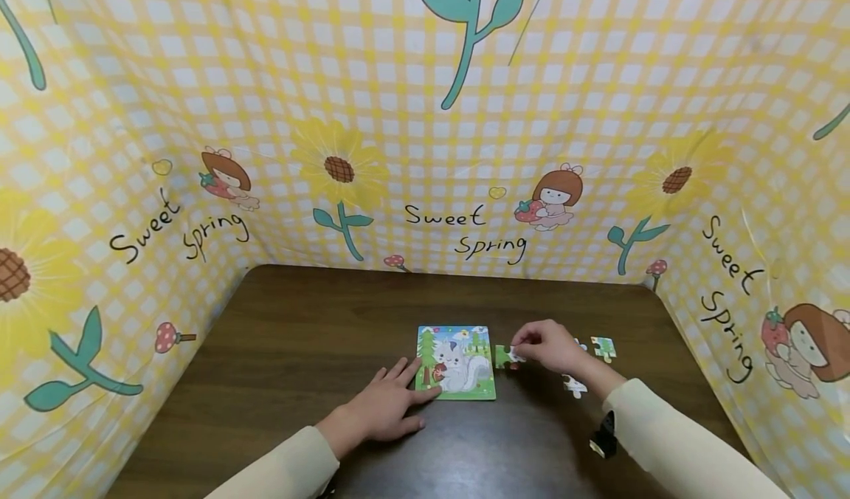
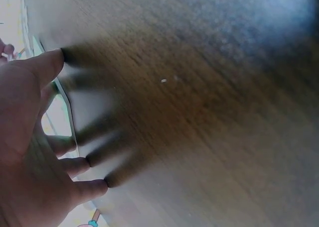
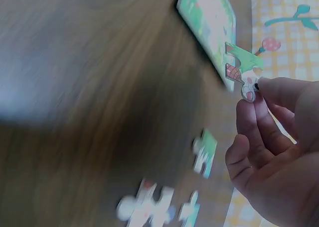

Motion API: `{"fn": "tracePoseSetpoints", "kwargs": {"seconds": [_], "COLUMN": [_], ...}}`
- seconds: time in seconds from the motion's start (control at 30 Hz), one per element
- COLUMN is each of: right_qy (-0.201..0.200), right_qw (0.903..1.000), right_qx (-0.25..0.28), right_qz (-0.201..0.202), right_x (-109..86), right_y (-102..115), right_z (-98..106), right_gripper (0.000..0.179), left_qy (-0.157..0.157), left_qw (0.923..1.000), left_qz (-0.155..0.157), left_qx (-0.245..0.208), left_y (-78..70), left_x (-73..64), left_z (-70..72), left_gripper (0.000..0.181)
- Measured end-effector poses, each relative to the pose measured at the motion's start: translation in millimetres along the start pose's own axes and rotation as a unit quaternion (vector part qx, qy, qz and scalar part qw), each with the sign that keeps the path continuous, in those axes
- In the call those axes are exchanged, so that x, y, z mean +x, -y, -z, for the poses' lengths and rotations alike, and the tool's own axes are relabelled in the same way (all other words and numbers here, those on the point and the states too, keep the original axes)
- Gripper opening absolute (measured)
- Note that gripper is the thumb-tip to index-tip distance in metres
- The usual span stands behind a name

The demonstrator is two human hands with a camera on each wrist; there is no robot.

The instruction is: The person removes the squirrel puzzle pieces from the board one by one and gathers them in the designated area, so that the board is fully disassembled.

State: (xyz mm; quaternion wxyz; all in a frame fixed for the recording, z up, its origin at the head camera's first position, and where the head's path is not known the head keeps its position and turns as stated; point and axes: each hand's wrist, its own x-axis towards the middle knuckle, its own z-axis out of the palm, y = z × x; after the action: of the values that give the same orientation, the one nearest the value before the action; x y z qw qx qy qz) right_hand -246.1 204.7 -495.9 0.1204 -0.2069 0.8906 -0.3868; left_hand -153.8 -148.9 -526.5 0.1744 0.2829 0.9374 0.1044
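Note:
A squirrel picture puzzle board (image 1: 473, 348) lies on the table. My left hand (image 1: 385, 409) rests with fingers spread at its lower left edge, the index finger and thumb reaching toward the picture's corner. In the left wrist view the fingertips of the left hand (image 2: 40, 132) press down along the board's edge. To the right of the board, my right hand (image 1: 551, 345) pinches a puzzle piece (image 1: 503, 356) between thumb and fingers. The right wrist view shows this piece (image 3: 244, 60) with green, white and a red-brown patch, held above the tabletop.
Loose puzzle pieces lie right of the right hand: a green and blue one (image 1: 603, 348) and a mostly white one (image 1: 574, 386), with another partly hidden behind the hand. Patterned yellow check cloth (image 1: 465, 159) walls in the brown table (image 1: 319, 314) at back and sides.

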Motion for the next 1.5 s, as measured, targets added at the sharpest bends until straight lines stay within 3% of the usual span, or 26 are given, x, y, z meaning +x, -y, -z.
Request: {"fn": "tracePoseSetpoints", "kwargs": {"seconds": [0.3,0.57,1.0,1.17,1.3,1.5], "right_qy": [0.022,0.006,0.012,0.010,0.008,0.002], "right_qw": [0.9993,0.9958,0.9900,0.9870,0.9849,0.9836], "right_qx": [-0.026,-0.091,-0.141,-0.160,-0.170,-0.179], "right_qz": [0.016,0.014,0.002,0.015,0.031,0.023], "right_x": [-22.0,-32.1,-34.8,-31.6,-30.2,-29.6], "right_y": [-28,-39,-37,-38,-39,-37], "right_z": [10,11,8,7,5,4], "right_gripper": [0.009,0.005,0.013,0.016,0.018,0.020], "left_qy": [0.001,-0.004,-0.003,-0.005,-0.007,-0.007], "left_qw": [1.0000,1.0000,1.0000,1.0000,0.9999,0.9987], "left_qz": [-0.002,-0.007,-0.008,-0.005,-0.007,-0.022], "left_qx": [0.003,-0.001,-0.005,-0.001,0.011,0.046], "left_y": [0.4,1.2,4.2,5.1,5.6,5.1], "left_x": [0.0,1.2,2.2,3.9,4.5,4.8], "left_z": [-1.3,-2.4,-5.6,-6.8,-6.2,1.7], "left_gripper": [0.059,0.058,0.058,0.058,0.059,0.059]}}
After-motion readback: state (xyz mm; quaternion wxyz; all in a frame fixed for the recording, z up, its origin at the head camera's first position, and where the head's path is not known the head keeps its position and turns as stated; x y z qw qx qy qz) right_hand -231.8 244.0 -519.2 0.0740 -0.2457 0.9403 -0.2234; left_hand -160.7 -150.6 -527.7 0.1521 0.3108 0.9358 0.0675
